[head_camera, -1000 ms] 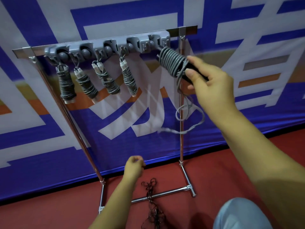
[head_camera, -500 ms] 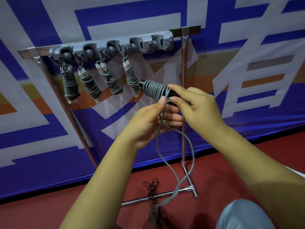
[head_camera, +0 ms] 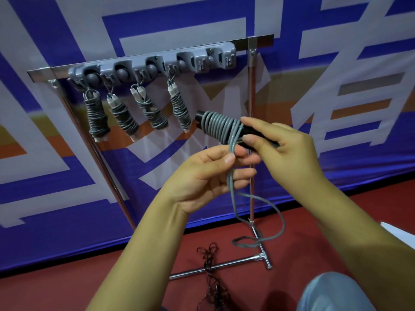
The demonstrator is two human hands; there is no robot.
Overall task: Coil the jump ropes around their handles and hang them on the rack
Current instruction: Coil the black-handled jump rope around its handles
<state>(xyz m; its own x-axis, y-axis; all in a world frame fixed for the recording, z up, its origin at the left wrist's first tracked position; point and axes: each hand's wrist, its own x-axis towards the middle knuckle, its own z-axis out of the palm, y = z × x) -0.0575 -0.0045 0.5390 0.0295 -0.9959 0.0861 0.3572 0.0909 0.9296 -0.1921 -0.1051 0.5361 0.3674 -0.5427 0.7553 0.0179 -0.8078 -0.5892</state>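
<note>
Your right hand [head_camera: 289, 153] is closed around the black handles [head_camera: 253, 134] of a grey jump rope [head_camera: 219, 126], with the thumb lying on top and the fingers curled under. The handles point to the left and slightly up, and most of their length is covered by tight grey coils. Your left hand [head_camera: 202, 176] is just below, palm turned toward you; its thumb and forefinger pinch the free part of the rope where it comes down from the coils. From this pinch the loose rope [head_camera: 269, 221] hangs down in a long loop, and its lowest part lies near the foot of the rack [head_camera: 251, 86] on the red floor [head_camera: 67, 288].

The rack stands in front of a blue and white banner [head_camera: 157, 25]. On its top bar is fixed a grey hook strip [head_camera: 157, 63]. Four coiled jump ropes [head_camera: 139, 113] hang from the strip, side by side, all on its left and middle part. The right end of the strip [head_camera: 222, 58] carries nothing. The rope in your hands is in the air, below this end and just to the right of the fourth hanging bundle, not touching it.

On the floor, across the low bar of the rack, lies a dark tangled cord [head_camera: 211, 272]. At the bottom right a knee in light blue cloth [head_camera: 332, 295] is visible.
</note>
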